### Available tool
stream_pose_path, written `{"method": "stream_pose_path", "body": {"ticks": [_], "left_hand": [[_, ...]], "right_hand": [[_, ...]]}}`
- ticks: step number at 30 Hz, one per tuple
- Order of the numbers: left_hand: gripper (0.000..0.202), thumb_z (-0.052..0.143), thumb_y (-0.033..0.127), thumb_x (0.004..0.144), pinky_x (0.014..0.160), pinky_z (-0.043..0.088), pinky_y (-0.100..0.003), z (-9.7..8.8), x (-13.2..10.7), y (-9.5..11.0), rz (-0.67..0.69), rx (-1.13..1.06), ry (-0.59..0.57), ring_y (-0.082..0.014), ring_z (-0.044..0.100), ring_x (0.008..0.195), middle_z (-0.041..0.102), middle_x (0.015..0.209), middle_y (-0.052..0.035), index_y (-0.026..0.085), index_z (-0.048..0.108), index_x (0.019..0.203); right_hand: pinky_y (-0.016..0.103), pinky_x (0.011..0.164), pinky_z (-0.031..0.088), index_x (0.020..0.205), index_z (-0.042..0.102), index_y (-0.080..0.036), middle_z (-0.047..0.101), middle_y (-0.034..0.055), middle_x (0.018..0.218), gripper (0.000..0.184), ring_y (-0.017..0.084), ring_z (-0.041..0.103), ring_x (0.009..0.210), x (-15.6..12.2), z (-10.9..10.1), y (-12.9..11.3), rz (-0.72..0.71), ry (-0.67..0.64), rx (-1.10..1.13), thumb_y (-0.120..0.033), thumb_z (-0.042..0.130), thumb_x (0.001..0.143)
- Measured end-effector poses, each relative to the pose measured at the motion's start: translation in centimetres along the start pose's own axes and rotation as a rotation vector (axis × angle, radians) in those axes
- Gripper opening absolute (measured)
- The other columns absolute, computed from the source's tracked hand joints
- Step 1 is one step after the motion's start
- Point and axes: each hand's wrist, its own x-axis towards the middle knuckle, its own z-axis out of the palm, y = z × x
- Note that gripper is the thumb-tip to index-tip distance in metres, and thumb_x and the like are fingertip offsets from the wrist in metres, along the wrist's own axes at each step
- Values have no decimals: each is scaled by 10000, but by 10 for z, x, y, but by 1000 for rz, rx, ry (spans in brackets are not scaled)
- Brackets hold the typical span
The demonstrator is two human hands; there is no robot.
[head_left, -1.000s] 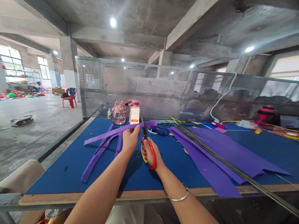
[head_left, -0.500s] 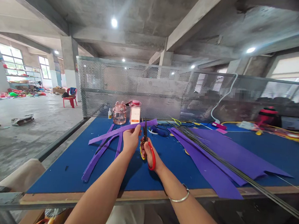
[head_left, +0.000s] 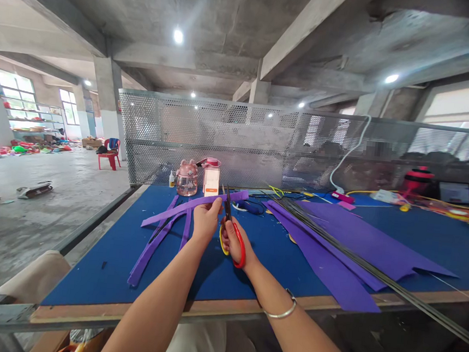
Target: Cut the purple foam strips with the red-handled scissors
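Note:
My left hand (head_left: 204,222) pinches a long purple foam strip (head_left: 176,209) and holds it level above the blue table (head_left: 99,263). My right hand (head_left: 233,241) grips red-and-yellow-handled scissors (head_left: 232,228), whose dark blades point up and away and meet the strip just right of my left fingers. The strip's short right end (head_left: 239,195) sticks out past the blades. Several cut purple strips (head_left: 154,243) lie on the table below and left of my hands.
Large purple foam sheets (head_left: 347,246) and a bundle of thin dark rods (head_left: 374,270) lie on the right. A pink bottle (head_left: 187,178), a small box (head_left: 211,181), a blue tool (head_left: 250,206) and cables stand before a perforated metal screen (head_left: 241,144). Open floor lies left.
The strip's long left end has slid right through my left hand, and the piece beyond the blades is shorter. My right hand and the scissors have hardly moved.

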Motion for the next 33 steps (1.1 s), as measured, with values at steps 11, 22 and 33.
{"method": "stream_pose_path", "body": {"ticks": [11,22,33], "left_hand": [[364,704,478,713,564,418,-258,0,-1,5,4,-17,21,-129,540,546,611,567,-24,138,650,596],[342,717,453,707,461,374,-221,4,-7,13,-56,-86,31,-106,498,513,571,564,-2,136,629,618],[310,687,420,731,449,375,-215,2,-4,8,-38,-35,-1,-115,525,515,595,565,-15,137,642,614]], "right_hand": [[186,355,231,931,483,-226,343,-108,552,565,79,303,408,0,-3,5,-14,20,-49,-763,576,780],[230,443,278,1025,505,-234,415,-64,628,667,111,347,499,1,-7,14,-85,-45,-67,-839,531,745],[206,407,252,902,480,-227,379,-86,619,631,68,301,434,0,0,3,-21,-23,18,-825,578,725]]}}
